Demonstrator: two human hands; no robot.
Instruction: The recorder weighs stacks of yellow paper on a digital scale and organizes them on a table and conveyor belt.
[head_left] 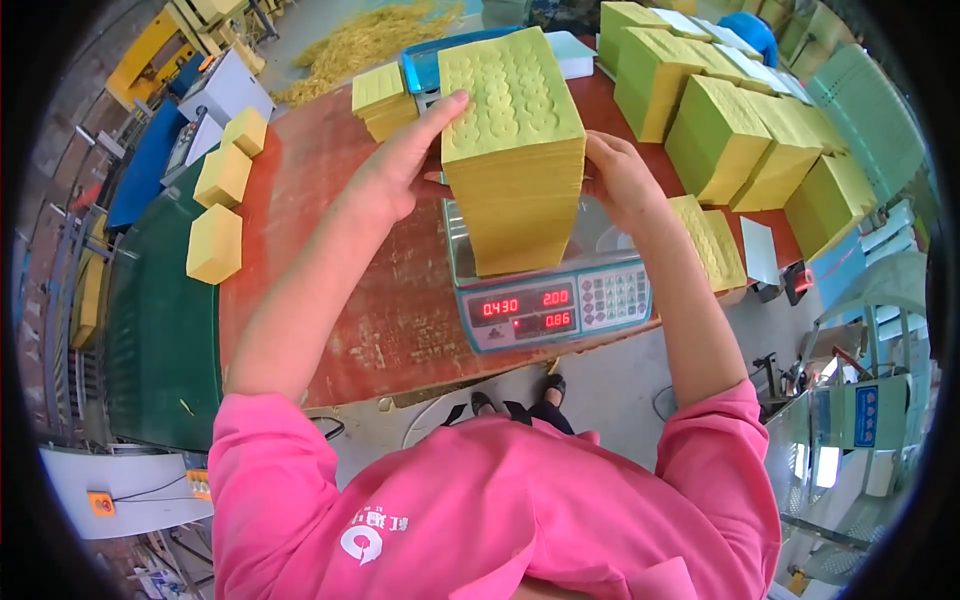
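Workshop, worn red-topped desk [295, 240]. Ten o'clock: small yellow paper-like blocks [222, 176]. Twelve: left hand [408, 158] presses the left side of a tall rectangular yellow paper-like stack [515, 200], upright on or just over a white-and-teal digital scale [555, 308]; right hand [622, 182] grips its right. Two: big yellow stacks [712, 142]. Step: apparently weighing; next move calls for level two-handed support.

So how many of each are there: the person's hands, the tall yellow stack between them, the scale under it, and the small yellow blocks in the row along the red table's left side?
Hands, left hand and right hand: 2
Tall yellow stack: 1
Scale: 1
Small yellow blocks: 3
Total: 7
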